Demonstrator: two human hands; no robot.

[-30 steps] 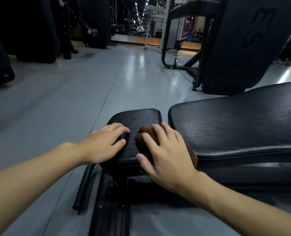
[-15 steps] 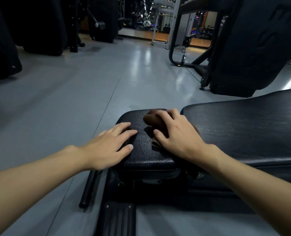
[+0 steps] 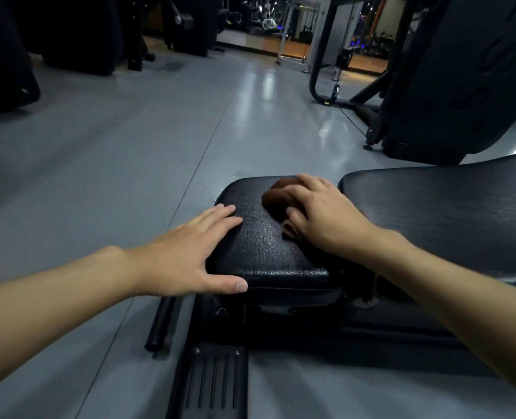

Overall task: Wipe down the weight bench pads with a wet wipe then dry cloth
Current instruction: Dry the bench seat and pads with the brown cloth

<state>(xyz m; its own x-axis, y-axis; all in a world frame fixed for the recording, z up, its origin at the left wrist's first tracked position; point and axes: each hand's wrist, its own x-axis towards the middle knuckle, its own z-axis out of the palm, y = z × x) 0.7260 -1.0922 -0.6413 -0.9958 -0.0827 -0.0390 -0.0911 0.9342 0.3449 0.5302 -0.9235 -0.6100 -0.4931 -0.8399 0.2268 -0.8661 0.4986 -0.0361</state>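
1. Brown crumpled cloth (image 3: pixel 280 193), head view: on the far right corner of the small black textured seat pad (image 3: pixel 259 249), bunched under the right hand (image 3: pixel 326 216). Fingers curled over it, gripping and pressing down.
2. Left hand (image 3: pixel 184 258) flat on the pad's left edge, fingers straight and released, thumb along the near side. Bracing only, nothing held.
3. Change over the last second: cloth and right hand shifted from the pad's near edge up to its far edge; left hand kept in place. Read as one wiping stroke across the seat pad.
4. Wet wipe or dry cloth: cannot tell for certain; judged to be the cloth pass. Long black back pad (image 3: pixel 447 207) just beside, not under the cloth.
5. Edges: cloth close to the far rim and to the narrow gap between the pads; little travel left forward. Open room back toward the near edge, or rightward over the gap onto the long pad. Grey floor (image 3: pixel 123 152) beyond; dark gym machine (image 3: pixel 468 74) well apart.
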